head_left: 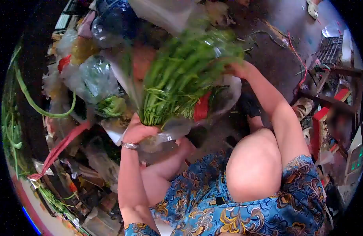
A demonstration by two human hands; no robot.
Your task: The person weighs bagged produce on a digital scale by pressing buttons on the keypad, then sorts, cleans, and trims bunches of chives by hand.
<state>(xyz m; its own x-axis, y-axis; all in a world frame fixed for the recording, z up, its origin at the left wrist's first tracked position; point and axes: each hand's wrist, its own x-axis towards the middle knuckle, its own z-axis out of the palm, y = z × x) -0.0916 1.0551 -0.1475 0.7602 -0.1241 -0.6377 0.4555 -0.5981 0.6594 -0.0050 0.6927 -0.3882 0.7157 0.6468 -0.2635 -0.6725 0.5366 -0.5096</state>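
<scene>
A large bunch of leafy green vegetables [181,74] with long stems is in front of me, its leafy end smeared by motion. My left hand [139,130] is closed around the cut stem ends at the lower left. At the upper right side of the leaves is my right hand [237,69]; its fingers are blurred and partly hidden by the greens. A red strip [201,107] lies against the right side of the bunch, near more thin greens. Clear plastic [173,133] shows under the stems and beside my left hand.
Plastic bags [93,78] and a small leafy green [111,106] lie to the left. A red ribbon [63,147] stretches across the clutter there. On the right are a wooden frame [327,94], a black crate [331,49] and a device with green digits [355,161].
</scene>
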